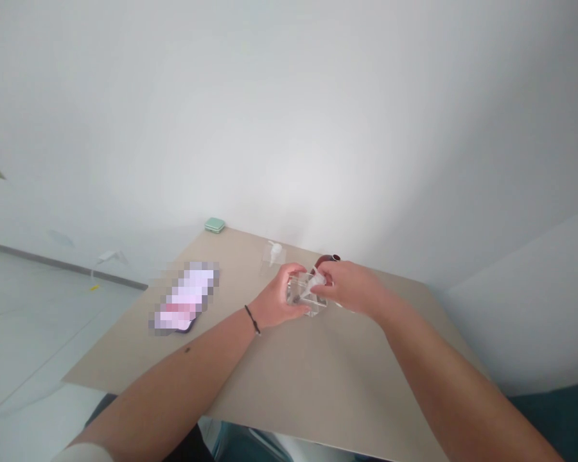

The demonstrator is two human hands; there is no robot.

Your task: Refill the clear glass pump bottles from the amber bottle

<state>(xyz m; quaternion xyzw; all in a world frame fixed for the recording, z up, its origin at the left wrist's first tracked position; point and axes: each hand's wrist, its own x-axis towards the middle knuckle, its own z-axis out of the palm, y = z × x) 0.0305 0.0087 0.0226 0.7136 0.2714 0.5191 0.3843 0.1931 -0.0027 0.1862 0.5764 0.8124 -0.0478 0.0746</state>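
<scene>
My left hand (279, 298) wraps around a clear square glass container (304, 296) on the beige table (289, 366). My right hand (349, 289) comes in from the right, its fingertips pinching a small white piece (318, 282) at the container's top. What the piece is, I cannot tell. Just behind my hands stands a brown bottle with a dark cap (326, 261), partly hidden by them. Further left stands a clear pump bottle with a white pump head (271, 258). A black cord (252, 319) circles my left wrist.
A phone with a pixelated screen (185, 298) lies left of my left forearm. A mint-green flat case (214, 225) sits at the table's far corner. White walls rise behind the table, and a pale floor lies to the left.
</scene>
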